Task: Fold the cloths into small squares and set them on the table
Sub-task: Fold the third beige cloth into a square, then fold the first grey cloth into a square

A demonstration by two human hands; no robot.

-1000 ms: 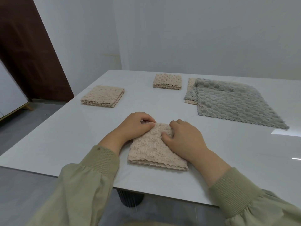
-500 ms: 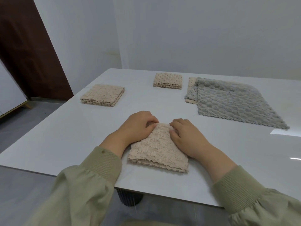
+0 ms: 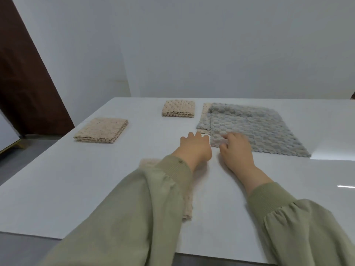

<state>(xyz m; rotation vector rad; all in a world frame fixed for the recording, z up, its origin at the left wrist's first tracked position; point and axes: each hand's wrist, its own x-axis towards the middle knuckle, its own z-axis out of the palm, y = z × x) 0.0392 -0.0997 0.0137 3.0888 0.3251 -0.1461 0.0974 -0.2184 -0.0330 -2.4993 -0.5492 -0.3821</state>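
- Head view: the right hand [image 3: 237, 150] lies on the near left corner of the grey cloth [image 3: 259, 129], fingers bent over its edge. Motion blur hides whether they pinch the fabric or only rest on it.
- Just beside that corner, the left hand [image 3: 196, 146] reaches forward with fingers loosely extended, holding nothing.
- Unfolded, the grey cloth is spread flat on the white table [image 3: 76, 179]. It overlaps a beige cloth [image 3: 206, 114], which shows only as a strip along its left side.
- Its bobbled, plush weave looks soft, light and limp, so it will likely drape and sag rather than hold a shape, and may slide on the glossy top.
- The two near corners seem the best hold, one per hand, pinched at the scalloped hem. Lifting gently should keep the beige cloth beneath from dragging along.
- Three folded beige squares are already set down: far left [image 3: 101, 130], far centre [image 3: 178, 111], and one near the front edge [image 3: 188, 208], mostly under the left sleeve [image 3: 153, 198].
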